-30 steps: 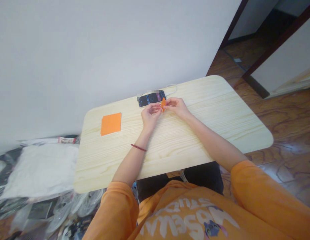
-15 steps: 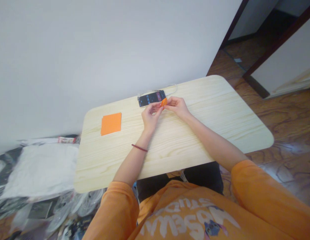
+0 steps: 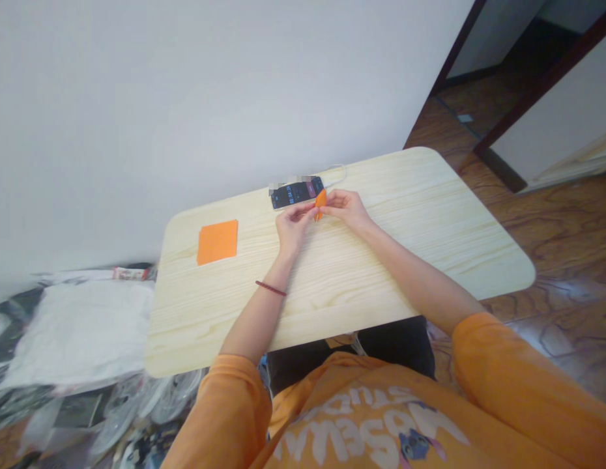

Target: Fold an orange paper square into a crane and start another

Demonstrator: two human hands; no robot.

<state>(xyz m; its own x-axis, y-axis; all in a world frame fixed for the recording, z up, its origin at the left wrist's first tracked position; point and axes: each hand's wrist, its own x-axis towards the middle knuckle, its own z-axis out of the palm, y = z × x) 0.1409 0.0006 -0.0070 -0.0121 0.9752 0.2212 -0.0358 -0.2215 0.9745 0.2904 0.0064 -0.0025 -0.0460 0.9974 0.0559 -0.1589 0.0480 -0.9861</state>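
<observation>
A small piece of folded orange paper (image 3: 320, 199) is pinched between my two hands, just above the table and in front of the phone. My left hand (image 3: 294, 225) closes its thumb and fingers on the paper's left side. From the right, my right hand (image 3: 346, 208) grips the other side between thumb and fingertips. The exact folds are too small to make out. A stack of square orange paper (image 3: 217, 242) lies flat on the table to the left, apart from both hands.
A phone (image 3: 297, 192) with a lit timer screen and a white cable (image 3: 343, 172) lies at the table's (image 3: 381, 280) back edge, by the wall. Plastic-wrapped items and a white bag (image 3: 83, 332) crowd the floor at left. A doorway stands at the right.
The folded paper has turned more upright, and a pointed lower end now shows beneath my fingers. My left hand and wrist have shifted slightly; my right hand has hardly moved.
</observation>
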